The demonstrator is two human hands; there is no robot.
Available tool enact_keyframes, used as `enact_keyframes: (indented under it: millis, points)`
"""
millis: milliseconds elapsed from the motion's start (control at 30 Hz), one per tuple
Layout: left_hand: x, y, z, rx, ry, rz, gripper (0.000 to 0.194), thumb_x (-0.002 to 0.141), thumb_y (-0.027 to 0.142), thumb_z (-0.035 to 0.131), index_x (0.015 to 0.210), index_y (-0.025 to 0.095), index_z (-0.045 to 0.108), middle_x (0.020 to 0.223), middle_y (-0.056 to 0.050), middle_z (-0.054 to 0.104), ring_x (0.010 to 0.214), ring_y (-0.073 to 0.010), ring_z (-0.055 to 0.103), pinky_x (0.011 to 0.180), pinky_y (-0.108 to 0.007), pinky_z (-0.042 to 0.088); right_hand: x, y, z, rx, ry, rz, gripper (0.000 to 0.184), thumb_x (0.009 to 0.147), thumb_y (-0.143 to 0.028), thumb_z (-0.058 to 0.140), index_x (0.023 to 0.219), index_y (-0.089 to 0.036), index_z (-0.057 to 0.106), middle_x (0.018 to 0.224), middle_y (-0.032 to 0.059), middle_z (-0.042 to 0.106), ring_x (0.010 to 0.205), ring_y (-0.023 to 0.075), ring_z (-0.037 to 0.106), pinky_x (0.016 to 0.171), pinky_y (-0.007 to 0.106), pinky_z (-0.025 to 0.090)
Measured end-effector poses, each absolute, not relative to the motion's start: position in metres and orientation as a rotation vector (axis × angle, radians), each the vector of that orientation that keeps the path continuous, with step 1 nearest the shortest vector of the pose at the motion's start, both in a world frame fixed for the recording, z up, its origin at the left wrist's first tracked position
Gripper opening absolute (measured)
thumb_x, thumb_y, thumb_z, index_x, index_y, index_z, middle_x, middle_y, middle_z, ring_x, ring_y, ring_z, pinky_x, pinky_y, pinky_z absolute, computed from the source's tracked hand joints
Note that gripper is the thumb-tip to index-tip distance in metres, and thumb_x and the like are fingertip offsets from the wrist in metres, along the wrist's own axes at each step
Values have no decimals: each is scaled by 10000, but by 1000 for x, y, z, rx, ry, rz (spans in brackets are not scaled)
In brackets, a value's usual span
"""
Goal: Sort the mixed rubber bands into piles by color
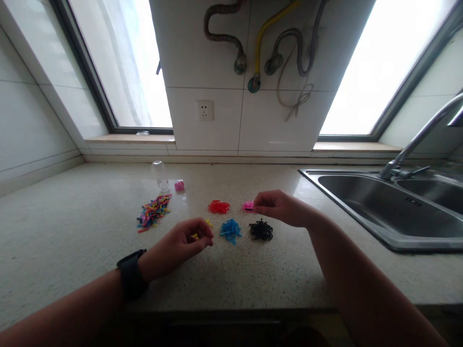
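Observation:
My right hand (277, 207) is pinched closed at the edge of a small pile of pink rubber bands (248, 206); whatever its fingertips hold is too small to make out. My left hand (184, 238) curls with thumb and fingertips together, partly covering a pile of yellow rubber bands (209, 223). Anything in that pinch is hidden. Between the hands lie red rubber bands (219, 207) and blue rubber bands (230, 231). Black rubber bands (261, 230) form a pile just below my right hand. Farther left is a mixed heap of multicoloured rubber bands (154, 213).
A clear plastic bottle (160, 176) stands behind the mixed heap, beside a pink cap (179, 185). To the right, a steel sink (347, 212) with a faucet (415, 140) is set into the speckled countertop (90, 212). A tiled wall with hoses rises behind.

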State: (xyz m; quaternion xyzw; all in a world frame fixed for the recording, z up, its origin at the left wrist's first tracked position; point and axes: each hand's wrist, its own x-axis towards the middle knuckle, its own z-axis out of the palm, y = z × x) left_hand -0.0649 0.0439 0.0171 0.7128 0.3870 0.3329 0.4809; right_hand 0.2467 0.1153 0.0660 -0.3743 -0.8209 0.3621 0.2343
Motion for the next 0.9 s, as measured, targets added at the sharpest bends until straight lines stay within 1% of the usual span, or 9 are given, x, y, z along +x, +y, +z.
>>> enact_keyframes:
  millis: [100, 233, 400, 600, 767, 900]
  points:
    - [-66, 43, 17, 1794, 967, 783, 121, 904, 292, 623, 931, 176, 604, 889, -18, 644, 804, -133, 580, 706, -253, 449, 264, 127, 62, -1181, -2366, 934, 338, 866, -497, 629, 859, -162, 680, 694, -4, 563, 619, 115, 433, 581, 270, 332]
    - [-67, 41, 17, 1884, 1029, 745, 105, 908, 282, 598, 933, 181, 613, 874, -14, 653, 758, -128, 554, 673, -252, 435, 270, 134, 54, -1275, -2534, 858, 296, 860, -452, 627, 857, -168, 707, 682, -3, 580, 614, 118, 436, 583, 273, 321]
    - [-68, 40, 17, 1977, 1063, 720, 79, 906, 240, 574, 944, 190, 623, 868, -2, 663, 724, -118, 532, 657, -247, 422, 266, 134, 52, -1328, -2633, 807, 251, 854, -382, 613, 866, -157, 723, 705, 13, 621, 629, 126, 467, 587, 272, 335]
    - [-68, 40, 19, 2015, 1060, 703, 97, 909, 230, 549, 951, 190, 626, 896, -13, 676, 749, -127, 543, 671, -252, 428, 270, 139, 49, -1331, -2552, 829, 324, 866, -448, 596, 897, -153, 726, 749, 29, 646, 669, 138, 498, 617, 273, 365]
    - [-67, 40, 19, 2041, 1074, 711, 108, 893, 251, 575, 943, 182, 641, 856, -16, 657, 688, -118, 500, 622, -242, 417, 276, 150, 36, -1348, -2476, 742, 401, 888, -517, 553, 899, -151, 717, 709, 20, 609, 643, 134, 470, 596, 276, 349]
    - [-69, 42, 20, 2136, 1024, 722, 95, 866, 182, 575, 931, 180, 645, 836, -8, 643, 684, -110, 509, 596, -223, 410, 279, 159, 26, -1337, -2458, 703, 419, 888, -540, 543, 884, -155, 708, 718, 25, 612, 650, 140, 474, 597, 280, 346]
